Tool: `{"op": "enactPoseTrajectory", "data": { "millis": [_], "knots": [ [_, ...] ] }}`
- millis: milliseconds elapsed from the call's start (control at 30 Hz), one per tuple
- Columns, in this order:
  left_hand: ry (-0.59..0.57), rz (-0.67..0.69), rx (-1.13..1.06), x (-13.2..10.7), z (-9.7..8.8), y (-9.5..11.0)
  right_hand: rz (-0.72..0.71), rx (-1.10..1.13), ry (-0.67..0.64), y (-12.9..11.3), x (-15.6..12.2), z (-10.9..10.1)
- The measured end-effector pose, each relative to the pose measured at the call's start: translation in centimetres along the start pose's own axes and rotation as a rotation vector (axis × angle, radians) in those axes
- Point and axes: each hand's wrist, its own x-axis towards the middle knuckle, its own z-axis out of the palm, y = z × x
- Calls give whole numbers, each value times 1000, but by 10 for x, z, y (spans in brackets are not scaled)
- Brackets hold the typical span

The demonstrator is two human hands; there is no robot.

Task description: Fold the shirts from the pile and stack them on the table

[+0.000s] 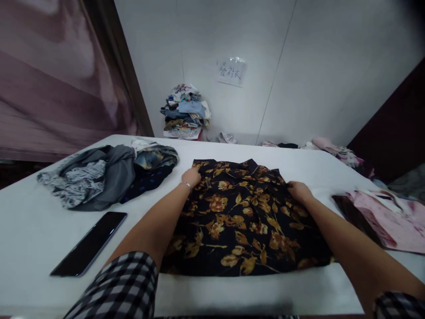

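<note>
Fingers (291, 185) of left hand (191, 176) and right hand (300, 192) pinch opposite edges of the floral garment (244, 217).

Shirt (239, 217): black ground, floral print in gold, ochre and rust. Sleeve (124, 283): black-and-white check. Table (26, 226): white. Phone (89, 243): black face, bluish edge. Clothes heap (120, 170): plain grey, black-and-white mottle, navy with blue spots. Folded garment (398, 228): pale pink, deeper rose patches. Curtain (49, 110): dusky pink, paler patches. Wall (332, 66): pale grey

We see a pale grey panelled wall (315, 66) across the top, dusky-pink hanging fabric (49, 97) upper left, and a smooth white counter (26, 239) below.
</note>
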Motion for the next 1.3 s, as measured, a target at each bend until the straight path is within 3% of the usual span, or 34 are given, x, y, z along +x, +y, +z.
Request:
{"op": "enactPoseTrajectory", "data": {
  "millis": [133, 233, 333, 400, 500, 567, 700, 767, 833, 967, 1167, 1300],
  "knots": [
    [170, 7, 6, 35, -29, 10, 44, -21, 361, 5, 20, -28],
    [227, 27, -75, 56, -39, 17, 118, 42, 405, 4, 34, -40],
    [206, 99, -163, 56, -32, 19, 105, 103, 415, 2, 36, -39],
    [212, 200, -179, 42, -26, 12, -20, 171, 431, 4, 23, -31],
    [183, 313, -181, 1, -24, -14, -252, 314, 359, 18, -21, -12],
    [165, 281, -182, -39, -28, -37, -354, 368, 322, 32, -62, 3],
    [184, 177, -104, -131, -26, -71, -474, 332, 388, 62, -137, 32],
    [185, 195, -25, -168, -16, -77, -545, 274, 421, 76, -158, 44],
    [195, 186, 48, -190, -3, -81, -601, 189, 433, 87, -166, 55],
    [210, 67, -5, -193, 10, -88, -579, 80, 440, 100, -155, 65],
    [233, -132, -732, -172, -4, -86, -303, -66, 452, 92, -136, 54],
    [258, -152, -875, -167, -14, -75, -209, -102, 367, 91, -130, 42]
  ]
}}
